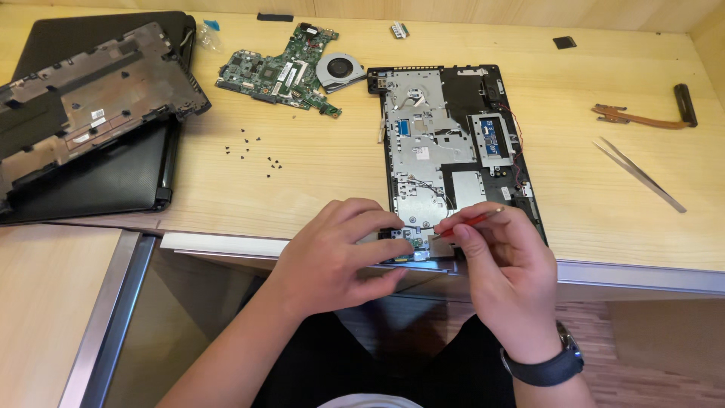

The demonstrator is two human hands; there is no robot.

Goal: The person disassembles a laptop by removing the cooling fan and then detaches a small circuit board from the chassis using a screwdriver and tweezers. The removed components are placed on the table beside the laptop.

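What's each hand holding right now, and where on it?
The right hand pinches a red-handled screwdriver along its handle. The left hand steadies the near edge of the open laptop base.

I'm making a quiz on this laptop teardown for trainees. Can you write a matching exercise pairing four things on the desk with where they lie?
Things:
1. green motherboard
2. tweezers
3. loose black screws
4. red-handled tool

Places:
A. in the right hand
B. far right of the desk, below the copper heat pipe
C. beside the round fan, near the desk's back edge
D. on bare wood between the black bottom cover and the open chassis

Pairs: 1-C, 2-B, 3-D, 4-A
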